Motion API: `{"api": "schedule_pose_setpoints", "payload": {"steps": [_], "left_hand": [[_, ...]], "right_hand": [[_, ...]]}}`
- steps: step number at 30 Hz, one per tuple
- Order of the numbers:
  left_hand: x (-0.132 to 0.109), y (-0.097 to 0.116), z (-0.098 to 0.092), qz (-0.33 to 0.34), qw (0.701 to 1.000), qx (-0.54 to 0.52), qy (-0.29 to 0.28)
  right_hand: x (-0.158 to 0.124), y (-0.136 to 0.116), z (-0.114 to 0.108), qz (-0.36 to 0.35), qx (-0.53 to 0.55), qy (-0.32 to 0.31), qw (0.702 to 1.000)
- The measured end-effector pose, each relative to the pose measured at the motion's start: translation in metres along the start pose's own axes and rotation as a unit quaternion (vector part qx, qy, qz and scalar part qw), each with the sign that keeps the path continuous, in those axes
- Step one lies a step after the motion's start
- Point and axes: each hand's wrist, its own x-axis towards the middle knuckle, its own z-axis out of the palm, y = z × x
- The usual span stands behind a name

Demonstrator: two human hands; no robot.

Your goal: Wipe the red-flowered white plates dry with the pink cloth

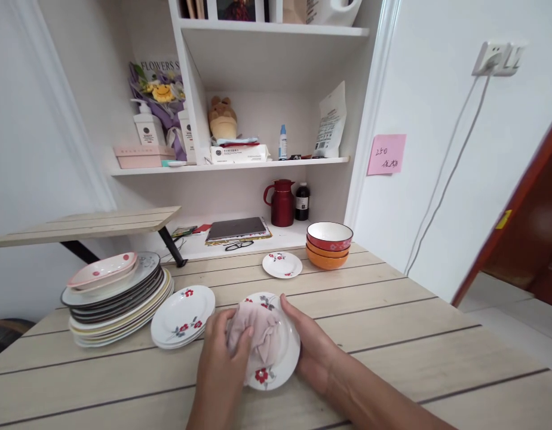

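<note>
A white plate with red flowers (282, 340) is tilted up above the table in front of me. My right hand (318, 352) grips its right edge, thumb at the upper rim and the fingers hidden behind it. Bunched in my left hand (229, 346) is a pale pink cloth (260, 334), pressed against the plate's face. Left of my hands lies a short stack of matching flowered plates (181, 316). One smaller flowered plate (282, 265) rests flat farther back.
At left a tall stack of plates (119, 310) carries a pink-dotted dish (103, 270), near a raised wooden stand (92, 224). Stacked bowls (328, 245) stand at the back right. Behind are a laptop (237, 227), glasses (239, 245), a red jug (282, 204) and a dark bottle (301, 203).
</note>
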Motion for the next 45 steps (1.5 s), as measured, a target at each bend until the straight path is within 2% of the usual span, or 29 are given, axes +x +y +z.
{"api": "schedule_pose_setpoints", "payload": {"steps": [4,7,10,13,15,17,20,25,29,32,36,39,45], "left_hand": [[-0.002,-0.003,0.0,0.086,0.99,0.085,0.069],[-0.008,-0.003,-0.002,0.139,0.972,0.173,0.08],[-0.014,-0.002,-0.004,0.202,0.939,0.275,0.046],[-0.018,0.0,0.0,0.289,0.901,0.323,0.023],[-0.018,0.0,0.004,0.349,0.88,0.322,0.006],[-0.017,-0.001,0.009,0.402,0.864,0.302,-0.028],[-0.012,-0.004,0.013,0.444,0.858,0.241,-0.088],[-0.006,-0.014,0.01,0.395,0.891,0.173,-0.141],[-0.006,-0.014,0.006,0.403,0.885,0.186,-0.143],[-0.008,-0.01,0.003,0.438,0.861,0.232,-0.117],[-0.011,-0.007,0.005,0.434,0.849,0.297,-0.053],[-0.013,-0.007,0.009,0.397,0.863,0.312,-0.023],[-0.011,-0.013,0.016,0.288,0.918,0.27,0.025]], "right_hand": [[0.002,0.002,-0.003,0.01,0.014,-0.019,1.0],[0.004,0.002,-0.004,0.018,0.023,-0.014,0.999],[0.003,0.001,-0.002,0.026,0.033,0.001,0.999],[0.002,-0.003,-0.002,0.031,0.05,-0.009,0.998],[0.003,-0.006,-0.005,0.027,0.061,-0.017,0.998],[0.005,-0.01,-0.008,0.022,0.054,0.005,0.998],[0.009,-0.016,-0.013,0.018,0.036,0.042,0.998],[0.01,-0.016,-0.013,-0.008,0.021,0.034,0.999],[0.007,-0.012,-0.011,-0.004,-0.024,0.024,0.999],[0.004,-0.009,-0.01,0.018,-0.034,-0.008,0.999],[0.001,-0.006,-0.006,0.036,-0.013,-0.033,0.999],[-0.001,-0.004,-0.001,0.042,-0.01,-0.031,0.999],[0.0,-0.005,0.002,0.005,0.012,-0.035,0.999]]}}
